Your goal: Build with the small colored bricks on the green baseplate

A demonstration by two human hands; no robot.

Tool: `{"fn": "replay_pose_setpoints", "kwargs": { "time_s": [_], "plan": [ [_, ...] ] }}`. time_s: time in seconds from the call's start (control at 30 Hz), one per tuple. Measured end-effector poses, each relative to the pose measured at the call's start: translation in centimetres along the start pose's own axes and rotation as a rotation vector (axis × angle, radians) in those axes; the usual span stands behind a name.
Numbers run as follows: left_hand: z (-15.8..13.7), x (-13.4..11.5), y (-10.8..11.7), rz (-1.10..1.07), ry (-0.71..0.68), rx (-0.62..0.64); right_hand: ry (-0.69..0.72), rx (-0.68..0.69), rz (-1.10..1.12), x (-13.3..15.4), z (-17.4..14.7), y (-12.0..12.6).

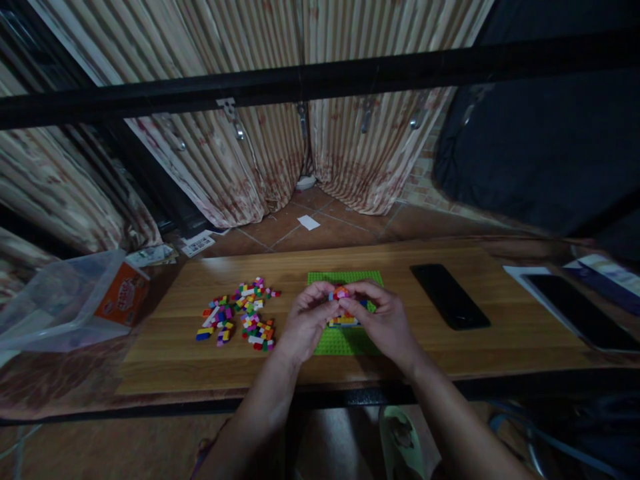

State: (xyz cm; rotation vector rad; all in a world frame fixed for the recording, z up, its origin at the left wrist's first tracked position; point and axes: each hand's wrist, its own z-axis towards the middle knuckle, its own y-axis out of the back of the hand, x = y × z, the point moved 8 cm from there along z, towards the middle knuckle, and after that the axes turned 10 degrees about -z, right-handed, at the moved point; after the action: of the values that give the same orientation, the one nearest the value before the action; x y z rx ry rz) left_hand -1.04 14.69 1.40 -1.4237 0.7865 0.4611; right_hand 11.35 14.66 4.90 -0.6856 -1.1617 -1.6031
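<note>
Holding your two hands close together over the green studded baseplate (pixel 345 345), you keep a small cluster of toy bricks (pixel 341 292) between the fingertips. The grip of your left hand (pixel 310 319) is closed on this cluster, and the grip of your right hand (pixel 384 313) is closed on it from the other side; orange and blue colours show between the fingers. Below the hands, some assembled bricks (pixel 344 322) sit on the baseplate, partly covered by your fingers, so their full form I cannot tell. To the left on the wooden worktop (pixel 200 367) lie the loose bricks (pixel 250 302), scattered in many colours, well apart from your hands. To the right of the baseplate lies a black smartphone (pixel 450 297), and at the far left stands a transparent plastic box (pixel 55 300) with an orange label.
</note>
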Motion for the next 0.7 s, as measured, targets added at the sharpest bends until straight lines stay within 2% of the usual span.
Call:
{"fn": "replay_pose_setpoints", "kwargs": {
  "time_s": [0.27, 0.53, 0.7],
  "plan": [
    [-0.3, -1.4, -0.7, 0.448, -0.196, 0.055, -0.008, 0.003, 0.012, -0.3, 0.1, 0.1],
    [-1.7, -2.9, -0.9, 0.76, -0.504, -0.103, -0.097, -0.034, -0.017, -0.4, -0.2, -0.1],
    [-2.4, -4.0, -1.9, 0.895, -0.611, -0.117, -0.099, -0.039, 0.001, -0.1, -0.1, -0.3]
  ]
}}
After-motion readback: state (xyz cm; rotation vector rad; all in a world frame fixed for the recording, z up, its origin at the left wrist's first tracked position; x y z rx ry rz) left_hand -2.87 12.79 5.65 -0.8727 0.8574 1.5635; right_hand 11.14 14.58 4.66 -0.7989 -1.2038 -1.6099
